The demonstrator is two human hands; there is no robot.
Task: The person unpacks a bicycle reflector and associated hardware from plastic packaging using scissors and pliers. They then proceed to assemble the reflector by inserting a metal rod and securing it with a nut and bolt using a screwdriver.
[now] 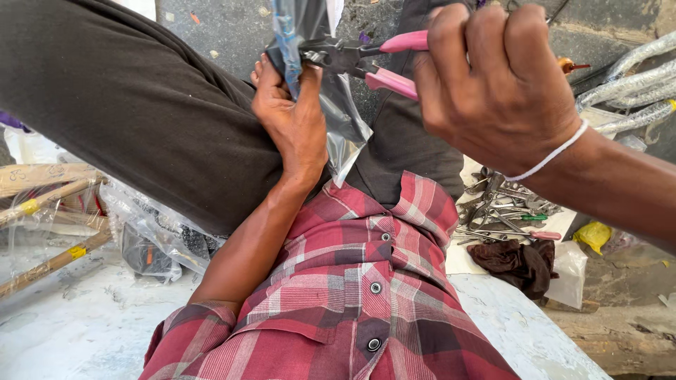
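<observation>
At the top centre of the frame my left hand [292, 116] pinches the clear plastic bag [338, 105] while my right hand [493, 77] is clenched around pink-handled pliers [366, 60] biting it, so I judge a slip could nick my fingertips.

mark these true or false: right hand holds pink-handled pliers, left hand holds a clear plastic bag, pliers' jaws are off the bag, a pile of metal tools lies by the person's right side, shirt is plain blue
1. The right hand holds pink-handled pliers: true.
2. The left hand holds a clear plastic bag: true.
3. The pliers' jaws are off the bag: false, they bite the bag near its top.
4. A pile of metal tools lies by the person's right side: true.
5. The shirt is plain blue: false, it is red plaid.
</observation>
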